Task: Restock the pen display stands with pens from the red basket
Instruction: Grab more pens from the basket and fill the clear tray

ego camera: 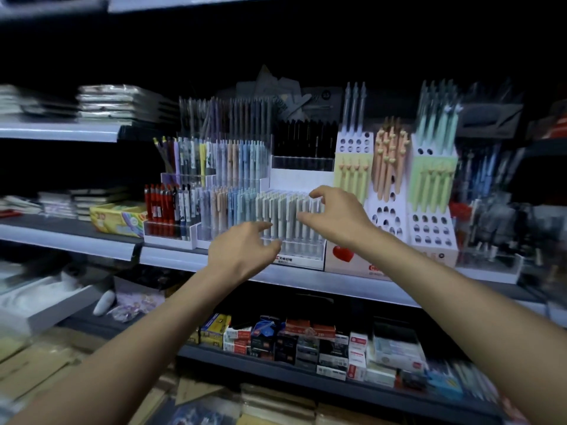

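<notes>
Both arms reach toward a tiered pen display stand point(294, 256) on the middle shelf, filled with rows of white and pastel pens point(282, 210). My left hand point(242, 246) hovers at the stand's front lower row, fingers loosely spread and empty. Slightly higher, my right hand point(334, 213) has its thumb and fingers curved over the tops of the white pens; I cannot see a pen held in it. Taller white stands with peach pens point(389, 154) and green pens point(435, 179) rise to the right, several holes vacant. The red basket is out of view.
A small stand of red pens point(159, 210) and a yellow box point(119, 219) sit at the left. Black pens point(303, 139) fill the back tier. Notebooks point(119, 102) are stacked on the upper left shelf. Small boxes point(306, 342) crowd the shelf below.
</notes>
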Motion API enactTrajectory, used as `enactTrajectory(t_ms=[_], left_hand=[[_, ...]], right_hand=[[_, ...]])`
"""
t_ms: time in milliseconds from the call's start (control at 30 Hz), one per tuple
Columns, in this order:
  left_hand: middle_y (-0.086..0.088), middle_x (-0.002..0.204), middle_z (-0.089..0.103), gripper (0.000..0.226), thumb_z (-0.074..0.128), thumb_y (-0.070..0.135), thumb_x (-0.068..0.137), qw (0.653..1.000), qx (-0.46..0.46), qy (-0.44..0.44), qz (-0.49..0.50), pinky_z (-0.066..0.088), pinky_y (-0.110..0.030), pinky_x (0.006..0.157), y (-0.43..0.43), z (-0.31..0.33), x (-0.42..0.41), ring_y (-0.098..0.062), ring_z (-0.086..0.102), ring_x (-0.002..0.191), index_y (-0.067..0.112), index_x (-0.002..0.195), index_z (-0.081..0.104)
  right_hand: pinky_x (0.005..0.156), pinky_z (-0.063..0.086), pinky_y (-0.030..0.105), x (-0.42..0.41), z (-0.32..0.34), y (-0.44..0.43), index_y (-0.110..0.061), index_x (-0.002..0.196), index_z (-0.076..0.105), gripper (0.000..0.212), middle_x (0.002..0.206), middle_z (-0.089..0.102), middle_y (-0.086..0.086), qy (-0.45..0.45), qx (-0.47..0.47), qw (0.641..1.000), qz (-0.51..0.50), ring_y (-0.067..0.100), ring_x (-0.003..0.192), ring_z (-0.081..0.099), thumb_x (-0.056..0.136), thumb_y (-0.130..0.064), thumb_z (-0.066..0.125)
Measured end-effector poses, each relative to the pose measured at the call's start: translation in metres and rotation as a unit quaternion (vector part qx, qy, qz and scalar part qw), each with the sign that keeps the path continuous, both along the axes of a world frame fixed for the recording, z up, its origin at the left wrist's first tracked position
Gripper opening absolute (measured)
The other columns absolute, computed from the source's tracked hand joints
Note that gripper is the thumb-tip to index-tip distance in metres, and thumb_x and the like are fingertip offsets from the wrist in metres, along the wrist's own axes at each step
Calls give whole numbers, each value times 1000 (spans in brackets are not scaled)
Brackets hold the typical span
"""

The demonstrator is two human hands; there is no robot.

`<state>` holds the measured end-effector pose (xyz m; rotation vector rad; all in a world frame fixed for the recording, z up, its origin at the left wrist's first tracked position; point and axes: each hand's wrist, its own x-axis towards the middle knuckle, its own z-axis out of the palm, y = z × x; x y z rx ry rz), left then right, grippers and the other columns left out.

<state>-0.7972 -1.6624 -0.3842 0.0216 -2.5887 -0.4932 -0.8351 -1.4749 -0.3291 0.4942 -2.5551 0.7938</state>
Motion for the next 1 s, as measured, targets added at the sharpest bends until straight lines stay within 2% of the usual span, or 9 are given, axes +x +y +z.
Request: enactTrajectory(t_ms=[67, 167, 233, 333, 467, 567, 633, 833, 1000], left_hand=[[5, 152, 56, 66, 51, 64, 95, 999, -30, 11, 4, 52, -41, 93, 1, 0, 16, -25, 56, 134, 35, 153, 47], [2, 159, 47, 73, 45, 71, 95, 998, -64, 19, 12, 47, -45, 106, 5, -3, 38, -23, 45, 144, 35, 158, 40], [1, 162, 43, 77, 43, 75, 94, 997, -70, 13, 15, 42, -48, 114, 8, -6, 52, -23, 39, 149, 36, 159, 36], [-1, 165, 37, 82, 39, 79, 91, 996, -84, 6, 12, 35, -52, 119, 14, -8, 70, -25, 33, 152, 36, 161, 31], [-1, 168, 31, 97, 22, 87, 78, 996, -92, -8, 5, 30, -56, 121, 32, -2, 90, -25, 28, 155, 39, 162, 26], [-1, 169, 29, 102, 17, 89, 73, 996, -88, -9, -15, 27, -57, 122, 49, 3, 100, -25, 26, 156, 40, 162, 26], [-1, 169, 29, 100, 19, 89, 75, 995, -97, -10, -26, 26, -57, 123, 61, 3, 103, -25, 26, 156, 40, 162, 26], [-1, 166, 35, 76, 42, 75, 95, 992, -110, 2, -62, 30, -52, 121, 105, -8, 103, -23, 31, 153, 38, 161, 30], [3, 163, 40, 88, 27, 83, 82, 988, -121, -20, -89, 32, -51, 120, 142, -38, 96, -22, 35, 150, 41, 159, 33]], right_hand=[[110, 44, 48, 16, -2, 6, -23, 156, 38, 79, 155, 42, 10, -31, 77, 997, 7, 30, 133, 51, 92, -61, 64], [123, 23, 53, 40, -5, 17, -30, 163, 18, 97, 169, 15, 12, -76, 162, 984, -2, 36, 155, 17, 87, -78, 55], [126, 11, 54, 56, -8, 27, -34, 164, 8, 105, 172, 1, 11, -92, 187, 978, 1, 34, 159, -4, 83, -85, 51], [127, 2, 56, 78, -8, 44, -37, 164, 0, 111, 172, -10, 7, -111, 203, 973, -2, 34, 158, -17, 80, -90, 48], [126, -2, 58, 98, -6, 70, -36, 164, -4, 117, 172, -17, 6, -128, 206, 970, -23, 36, 156, -22, 76, -93, 48], [127, -4, 57, 112, -5, 93, -36, 164, -5, 117, 172, -18, 7, -127, 206, 969, -38, 35, 156, -22, 77, -93, 48], [127, -4, 56, 121, -7, 111, -36, 164, -6, 118, 171, -19, 5, -132, 202, 970, -46, 34, 156, -24, 76, -93, 48], [127, -4, 55, 141, -21, 164, -35, 164, -7, 119, 172, -18, 6, -145, 207, 964, -76, 32, 157, -21, 77, -91, 51], [127, 1, 51, 146, -47, 198, -36, 164, -7, 119, 172, -17, 2, -160, 200, 964, -73, 29, 158, -16, 76, -91, 51]])
